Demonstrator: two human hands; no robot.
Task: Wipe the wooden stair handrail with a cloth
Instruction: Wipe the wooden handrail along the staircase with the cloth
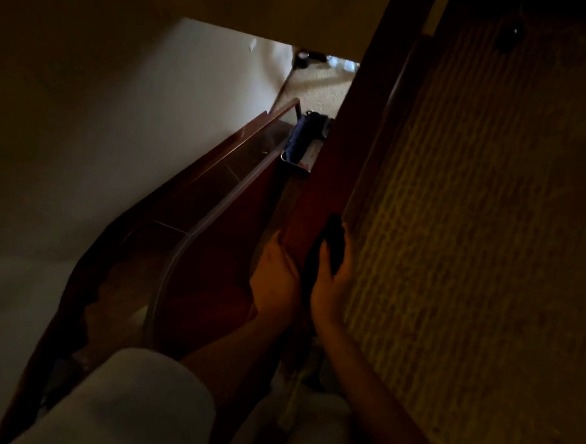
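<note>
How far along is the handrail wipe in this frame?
Done: nothing provable; the light is too dim to tell wiped wood from unwiped. In hand: the right hand holds a dark cloth against the wooden handrail, the left hand resting on its other side. Left: seemingly the rail ahead of the cloth, and perhaps the lower rail curving downstairs.

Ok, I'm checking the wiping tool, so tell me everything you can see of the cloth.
The cloth looks dark, almost black, in this dim light. It is soft and bunched, with no pattern or edge showing. The right hand grips it, fingers curled round it, and holds it against the right side of the reddish-brown wooden handrail. A dark strip below may be more of it hanging.
</note>
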